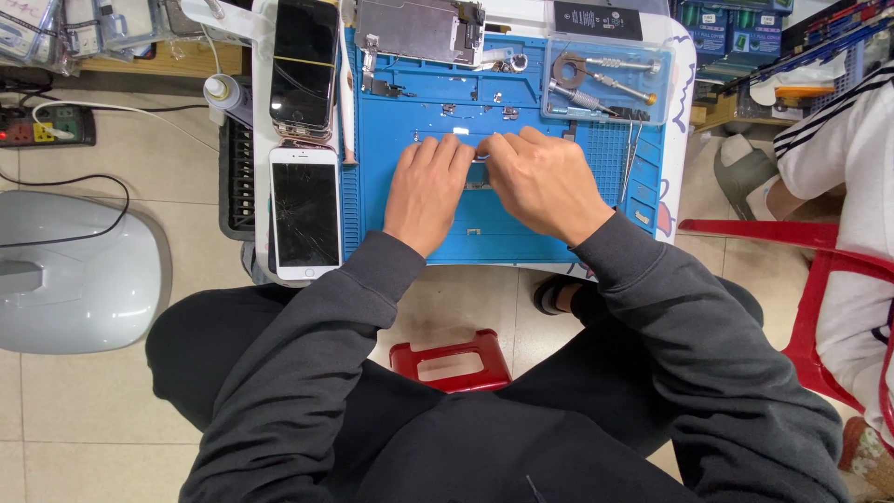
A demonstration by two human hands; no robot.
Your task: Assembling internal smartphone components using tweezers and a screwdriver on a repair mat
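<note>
Left hand [426,191], right hand [540,182], fingertips meeting, blue mat [503,237]

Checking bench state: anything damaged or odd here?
Yes: the white phone left of the blue mat has a cracked screen. A stripped phone chassis lies at the mat's top edge. Both hands pinch a small part.

My left hand [428,191] and right hand [540,182] cover the small silver part [481,158] between my fingertips; it is too small to say what it is or how I hold it. The seated person [852,186] at the right is cut by the edge. The far boxes [722,23] are cut too.
</note>
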